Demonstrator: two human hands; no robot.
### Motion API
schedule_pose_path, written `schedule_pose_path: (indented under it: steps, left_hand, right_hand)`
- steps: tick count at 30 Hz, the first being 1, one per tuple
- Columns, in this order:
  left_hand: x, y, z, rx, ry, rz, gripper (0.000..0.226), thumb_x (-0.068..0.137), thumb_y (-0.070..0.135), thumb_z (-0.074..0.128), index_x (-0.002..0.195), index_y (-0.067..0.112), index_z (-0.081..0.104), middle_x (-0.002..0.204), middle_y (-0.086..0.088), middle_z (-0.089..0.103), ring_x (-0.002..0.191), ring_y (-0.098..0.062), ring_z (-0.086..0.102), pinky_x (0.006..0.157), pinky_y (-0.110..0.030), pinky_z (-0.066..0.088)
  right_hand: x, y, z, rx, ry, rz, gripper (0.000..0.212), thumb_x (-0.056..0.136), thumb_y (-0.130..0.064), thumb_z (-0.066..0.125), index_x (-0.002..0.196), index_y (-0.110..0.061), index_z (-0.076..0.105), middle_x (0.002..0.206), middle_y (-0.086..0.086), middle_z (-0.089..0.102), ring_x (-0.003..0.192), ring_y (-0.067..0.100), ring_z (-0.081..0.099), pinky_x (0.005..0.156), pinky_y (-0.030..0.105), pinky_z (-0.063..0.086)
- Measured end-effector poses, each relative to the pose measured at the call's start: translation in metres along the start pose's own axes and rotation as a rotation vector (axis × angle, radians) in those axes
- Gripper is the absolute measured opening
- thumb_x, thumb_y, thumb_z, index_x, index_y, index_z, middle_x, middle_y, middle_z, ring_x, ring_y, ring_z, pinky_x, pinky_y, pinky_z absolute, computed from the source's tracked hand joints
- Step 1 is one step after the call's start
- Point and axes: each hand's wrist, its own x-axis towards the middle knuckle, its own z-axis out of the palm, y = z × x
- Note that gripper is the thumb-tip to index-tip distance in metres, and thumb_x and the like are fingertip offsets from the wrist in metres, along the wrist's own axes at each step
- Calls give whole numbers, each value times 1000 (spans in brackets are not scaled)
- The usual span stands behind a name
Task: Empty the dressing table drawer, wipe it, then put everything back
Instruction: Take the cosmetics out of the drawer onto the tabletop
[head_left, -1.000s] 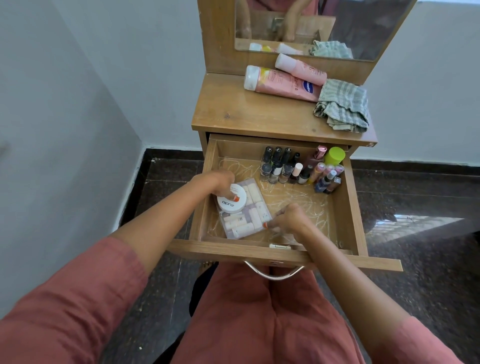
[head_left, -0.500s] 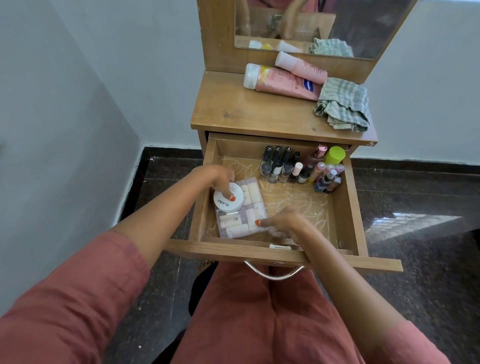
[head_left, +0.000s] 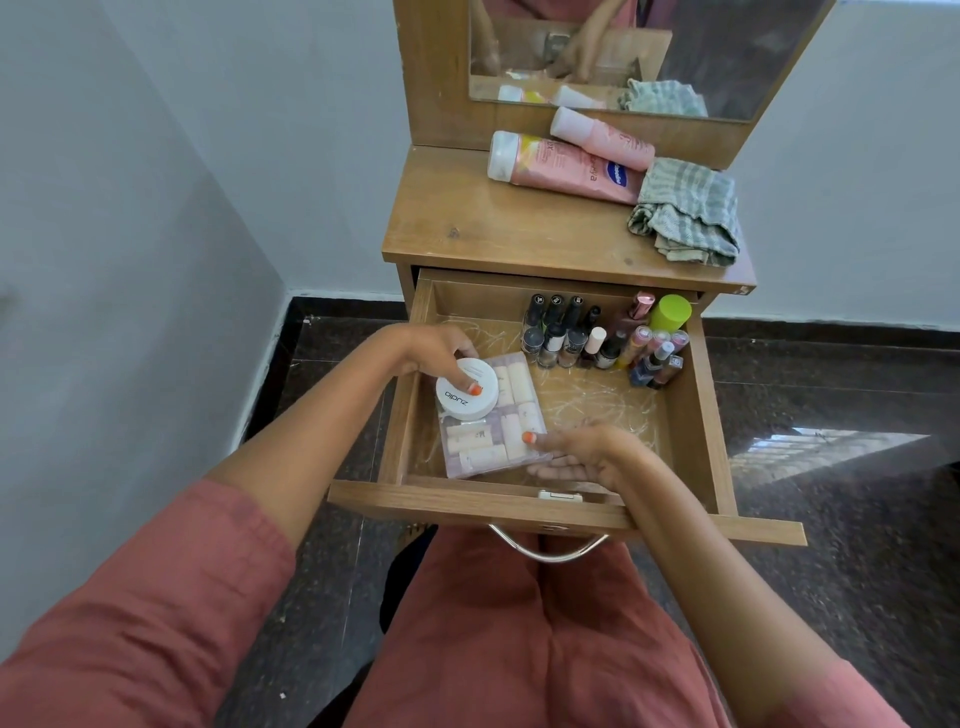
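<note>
The drawer (head_left: 467, 501) is pulled out, its front rim just nearer than both hands. The right hand (head_left: 576, 452) has its thumb tip on the right edge of a clear pouch (head_left: 498, 431), fingers straight and together at the pouch's near corner; whether they reach under it I cannot tell. Bare drawer floor lies right of and beyond these fingers. The left hand (head_left: 436, 353) curls over a white jar (head_left: 465, 397) sitting on the pouch's far left corner, close to the left wall. Beyond, nail polish bottles (head_left: 571, 338) crowd the back right corner. On the tabletop (head_left: 493, 228) lie pink lotion bottles (head_left: 566, 166) and a cloth (head_left: 685, 218).
</note>
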Motion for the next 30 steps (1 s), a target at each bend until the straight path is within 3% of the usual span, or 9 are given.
schedule_pose_path:
  steps: [3, 5, 10, 18, 24, 27, 30]
  left_hand:
    - [-12, 2, 0, -128, 37, 47, 46, 82, 18, 68, 124, 9, 53, 121, -4, 57, 102, -12, 53, 76, -15, 46]
    - [-20, 2, 1, -191, 75, 76, 45, 82, 19, 67, 124, 10, 55, 119, -2, 59, 101, -11, 55, 77, -16, 46]
    - [-44, 4, 6, -383, 195, 122, 41, 82, 18, 67, 121, 18, 56, 108, 9, 56, 98, -5, 52, 80, -16, 45]
    - [-65, 6, 8, -883, 419, 37, 43, 77, 12, 70, 116, 13, 54, 113, -5, 59, 102, -15, 58, 85, -27, 50]
    - [-72, 12, -3, -1101, 545, 0, 72, 77, 10, 71, 137, 1, 33, 127, -16, 54, 110, -23, 58, 73, -30, 54]
    - [-74, 17, -11, -1105, 582, 12, 48, 81, 12, 67, 122, -2, 48, 116, -15, 61, 101, -21, 61, 74, -30, 54]
    - [-72, 18, -18, -1108, 677, 34, 17, 79, 14, 69, 87, 4, 58, 100, -13, 65, 86, -20, 64, 80, -32, 54]
  right_hand:
    - [-7, 0, -6, 51, 4, -21, 16, 78, -8, 69, 84, 2, 59, 71, 13, 68, 50, 13, 67, 48, 19, 56]
    - [-14, -2, -7, 60, 6, -43, 13, 78, -8, 69, 81, 1, 60, 75, 14, 68, 51, 14, 68, 49, 19, 56]
    - [-33, -8, -7, 79, -3, -106, 18, 77, -9, 69, 86, 5, 63, 76, 16, 68, 53, 15, 68, 50, 18, 56]
    - [-57, -23, -2, 132, -30, -178, 19, 77, -10, 69, 86, 6, 65, 63, 10, 71, 55, 15, 69, 55, 19, 58]
    - [-65, -40, 2, 165, -46, -252, 27, 75, -12, 70, 93, 7, 65, 68, 11, 72, 59, 14, 70, 56, 19, 58]
    - [-65, -51, 7, 175, -40, -283, 25, 76, -13, 69, 92, 6, 64, 73, 12, 71, 57, 12, 69, 56, 18, 58]
    - [-61, -63, 17, 197, -26, -301, 32, 78, -13, 68, 101, 8, 61, 83, 16, 68, 56, 11, 68, 56, 18, 57]
